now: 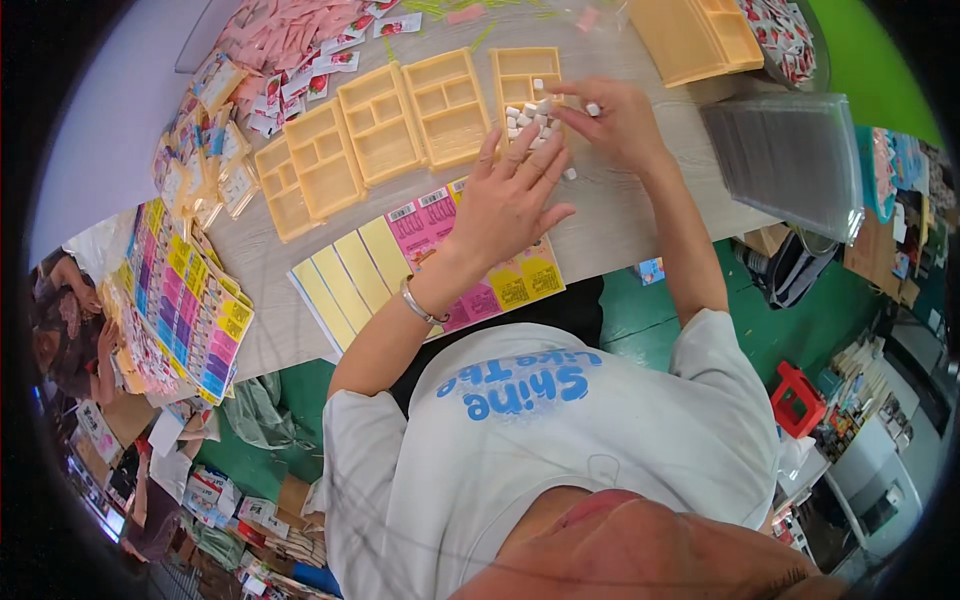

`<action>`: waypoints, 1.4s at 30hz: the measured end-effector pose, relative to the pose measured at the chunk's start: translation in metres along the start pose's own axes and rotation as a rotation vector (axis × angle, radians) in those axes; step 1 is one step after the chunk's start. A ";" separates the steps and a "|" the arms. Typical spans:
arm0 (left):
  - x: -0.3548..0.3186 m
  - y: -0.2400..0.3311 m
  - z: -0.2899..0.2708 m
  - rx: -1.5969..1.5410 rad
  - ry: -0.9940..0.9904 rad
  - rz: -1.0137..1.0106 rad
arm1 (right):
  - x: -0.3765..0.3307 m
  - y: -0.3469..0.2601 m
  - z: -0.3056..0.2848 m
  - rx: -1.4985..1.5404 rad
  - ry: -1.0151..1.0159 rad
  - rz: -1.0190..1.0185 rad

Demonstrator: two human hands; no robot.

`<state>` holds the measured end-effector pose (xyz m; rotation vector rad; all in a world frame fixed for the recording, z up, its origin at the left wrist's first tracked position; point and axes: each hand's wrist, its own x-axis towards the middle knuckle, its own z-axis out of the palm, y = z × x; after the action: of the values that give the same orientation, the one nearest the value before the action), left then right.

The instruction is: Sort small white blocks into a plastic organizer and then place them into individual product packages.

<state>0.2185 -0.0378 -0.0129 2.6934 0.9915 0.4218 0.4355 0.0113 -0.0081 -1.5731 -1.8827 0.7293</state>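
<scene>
Right now both hands work over a heap of small white pieces (528,118) lying in and around the rightmost tray (527,85) of a row of four yellow compartment trays, toward the table's far edge. Left hand (510,195) lies flat, fingers spread, palm down, tips touching the near side of the heap; it grips nothing. Right hand (618,125) pinches one white piece (592,109) betw. thumb & forefinger, just right of the heap. One stray piece (569,174) sits on the table (610,225) near the right wrist.

Pieces look tiny, light, hard & smooth, prob. prone to roll or skid, so a fingertip pinch on opposite sides suits them; a flat palm can corral the lot. Trays look like thin moulded plastic: light, a bit flexible, best taken by the rim.

Other three trays (385,125) are empty, w/ printed pink & yellow card sheets (430,255) at the table's near edge under the left forearm. Stack of clear plastic lids (790,160) sits at the right edge, pink sachets (290,35) at the far left corner.
</scene>
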 end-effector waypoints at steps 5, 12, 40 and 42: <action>0.003 0.007 0.008 -0.028 -0.005 -0.048 | 0.003 0.006 0.007 -0.125 -0.014 -0.109; 0.004 0.011 0.010 0.027 0.027 -0.098 | -0.014 0.006 0.003 0.197 -0.016 0.099; 0.015 -0.020 0.012 0.120 -0.086 -0.056 | 0.023 0.003 0.002 -0.242 -0.006 -0.152; 0.014 -0.018 0.013 0.118 -0.097 -0.082 | 0.032 0.005 0.005 -0.311 -0.046 -0.184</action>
<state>0.2229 -0.0165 -0.0283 2.7352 1.1270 0.2207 0.4307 0.0438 -0.0128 -1.5444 -2.2244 0.4105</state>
